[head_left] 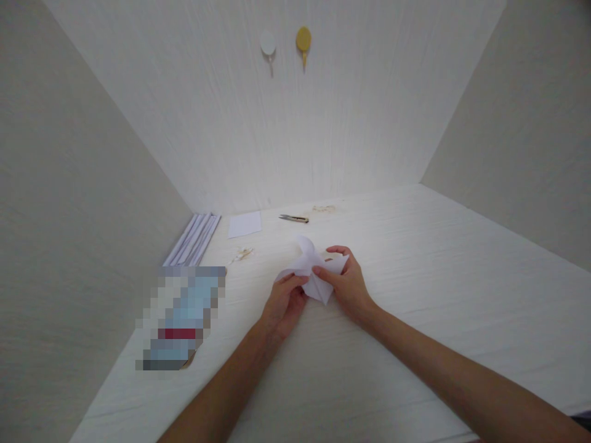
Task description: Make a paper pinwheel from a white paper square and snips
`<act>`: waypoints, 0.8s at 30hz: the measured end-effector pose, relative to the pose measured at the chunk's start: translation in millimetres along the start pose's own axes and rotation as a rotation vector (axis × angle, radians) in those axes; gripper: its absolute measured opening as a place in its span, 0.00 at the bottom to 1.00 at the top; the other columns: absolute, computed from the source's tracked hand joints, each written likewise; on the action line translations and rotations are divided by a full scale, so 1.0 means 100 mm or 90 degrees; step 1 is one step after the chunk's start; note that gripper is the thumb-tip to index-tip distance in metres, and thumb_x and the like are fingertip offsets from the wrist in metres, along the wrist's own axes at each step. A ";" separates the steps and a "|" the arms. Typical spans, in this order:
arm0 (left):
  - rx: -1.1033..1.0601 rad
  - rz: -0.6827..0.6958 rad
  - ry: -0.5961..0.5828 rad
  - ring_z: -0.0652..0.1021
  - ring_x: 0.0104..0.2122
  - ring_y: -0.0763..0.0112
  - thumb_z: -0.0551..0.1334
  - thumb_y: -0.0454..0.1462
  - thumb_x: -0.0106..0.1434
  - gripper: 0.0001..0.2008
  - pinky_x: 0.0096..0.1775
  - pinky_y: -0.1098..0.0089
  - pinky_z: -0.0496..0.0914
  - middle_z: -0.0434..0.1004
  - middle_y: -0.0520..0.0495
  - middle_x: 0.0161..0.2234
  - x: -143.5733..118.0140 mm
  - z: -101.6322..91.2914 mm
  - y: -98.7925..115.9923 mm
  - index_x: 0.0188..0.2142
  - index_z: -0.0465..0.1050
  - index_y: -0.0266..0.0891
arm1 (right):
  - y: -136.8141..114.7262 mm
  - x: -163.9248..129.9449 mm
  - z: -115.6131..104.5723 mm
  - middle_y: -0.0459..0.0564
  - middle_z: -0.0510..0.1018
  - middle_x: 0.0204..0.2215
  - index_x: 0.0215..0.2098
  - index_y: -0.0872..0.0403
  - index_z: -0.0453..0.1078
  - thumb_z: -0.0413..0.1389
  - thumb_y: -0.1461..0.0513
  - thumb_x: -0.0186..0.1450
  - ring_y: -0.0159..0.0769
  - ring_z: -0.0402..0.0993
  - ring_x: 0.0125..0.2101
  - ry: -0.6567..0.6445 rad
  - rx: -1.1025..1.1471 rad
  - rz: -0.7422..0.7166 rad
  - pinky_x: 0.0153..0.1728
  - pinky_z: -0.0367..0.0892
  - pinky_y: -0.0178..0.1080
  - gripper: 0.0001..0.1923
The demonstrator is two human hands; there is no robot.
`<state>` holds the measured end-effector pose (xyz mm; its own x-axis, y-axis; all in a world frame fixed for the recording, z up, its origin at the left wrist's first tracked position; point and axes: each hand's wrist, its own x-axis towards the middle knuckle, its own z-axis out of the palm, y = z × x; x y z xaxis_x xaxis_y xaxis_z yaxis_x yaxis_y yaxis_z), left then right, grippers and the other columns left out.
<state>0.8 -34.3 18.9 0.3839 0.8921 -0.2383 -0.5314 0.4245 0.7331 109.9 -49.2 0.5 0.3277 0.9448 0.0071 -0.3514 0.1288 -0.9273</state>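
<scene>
Between my two hands is a white sheet of paper [318,288], partly folded, with flaps curling up and a pointed corner toward me. My left hand [285,301] grips its left side, thumb on top and the other fingers underneath. On the right side my right hand [349,280] pinches the paper, its thumb pressed near the middle and a finger behind the raised flap. Both hands are just above or on the white table; the paper's underside is hidden.
Thread snips [294,218] lie beyond the paper, beside a small pale string-like item [324,209]. Farther left are a flat white paper [244,224], folded paper strips [192,239], a small tangled item [242,253] and a pixelated object [184,317]. White [268,43] and yellow [303,39] hooks hang on the wall.
</scene>
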 end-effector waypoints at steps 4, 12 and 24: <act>0.031 -0.076 -0.065 0.75 0.36 0.66 0.60 0.29 0.44 0.10 0.39 0.68 0.68 0.77 0.44 0.32 0.04 -0.15 0.12 0.29 0.72 0.35 | -0.01 0.05 -0.04 0.38 0.69 0.21 0.36 0.50 0.56 0.63 0.63 0.42 0.28 0.65 0.19 -0.021 -0.022 0.014 0.21 0.62 0.34 0.27; 0.129 -0.115 -0.070 0.73 0.28 0.71 0.61 0.36 0.47 0.06 0.36 0.70 0.68 0.77 0.46 0.27 0.11 -0.33 0.33 0.25 0.75 0.36 | -0.01 0.08 -0.09 0.37 0.69 0.20 0.38 0.50 0.56 0.63 0.63 0.41 0.28 0.64 0.18 -0.087 -0.076 0.035 0.19 0.60 0.32 0.28; 0.406 0.041 0.002 0.73 0.25 0.71 0.63 0.33 0.42 0.06 0.32 0.71 0.65 0.75 0.50 0.22 0.12 -0.26 0.16 0.23 0.75 0.36 | -0.06 0.04 -0.05 0.37 0.69 0.20 0.38 0.50 0.54 0.61 0.64 0.43 0.28 0.64 0.17 -0.122 -0.133 0.024 0.18 0.60 0.32 0.27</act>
<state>-23.0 -12.7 11.6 0.3634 0.9137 -0.1818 0.0007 0.1949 0.9808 118.1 -47.5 4.1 0.1398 0.9899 0.0235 -0.1660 0.0468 -0.9850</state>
